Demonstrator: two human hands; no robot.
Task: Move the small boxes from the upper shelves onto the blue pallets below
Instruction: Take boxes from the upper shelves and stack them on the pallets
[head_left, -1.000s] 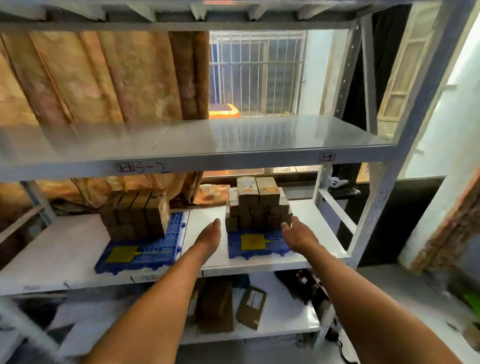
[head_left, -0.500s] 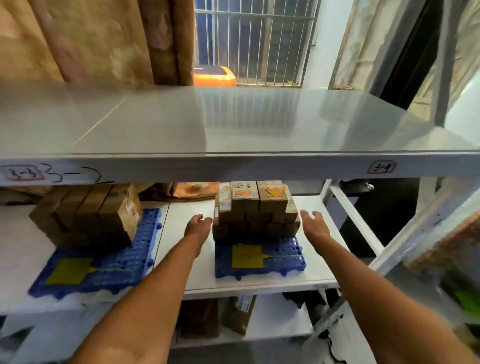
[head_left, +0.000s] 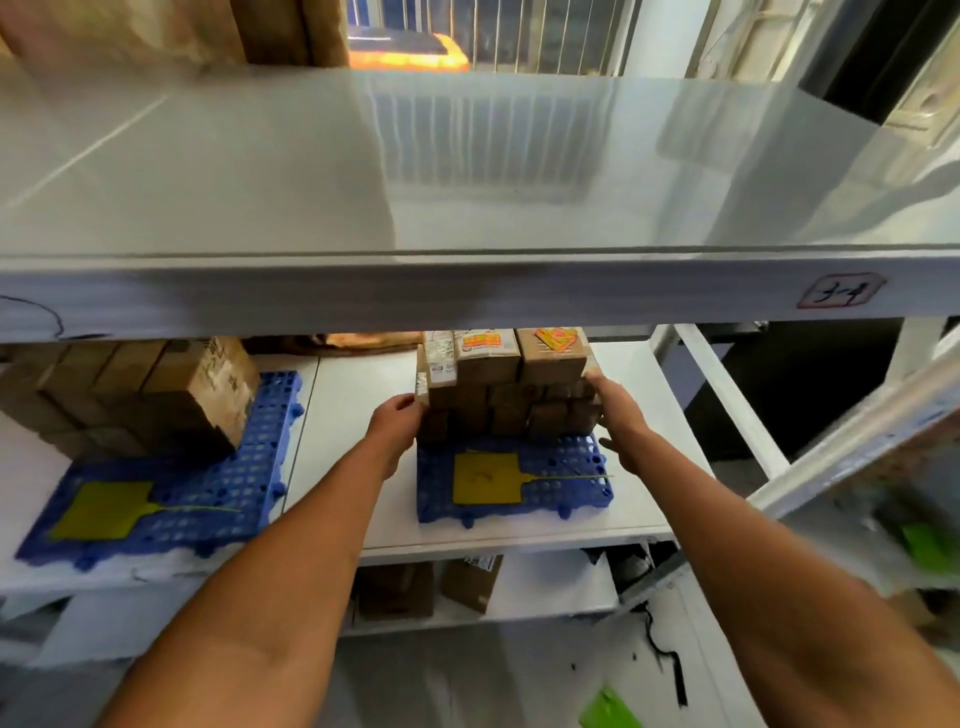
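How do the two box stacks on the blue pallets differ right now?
The right stack is pressed between the left hand and right hand; the left stack is untouched. The right stack's top boxes carry orange labels; the left stack's visible labels are plain. Both are brown cartons, each on a blue pallet with a yellow tag.

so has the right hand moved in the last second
Yes. The right hand has gone from the front right corner of the blue plastic pallet back along its edge, and now touches the right side of the brown cardboard box stack.
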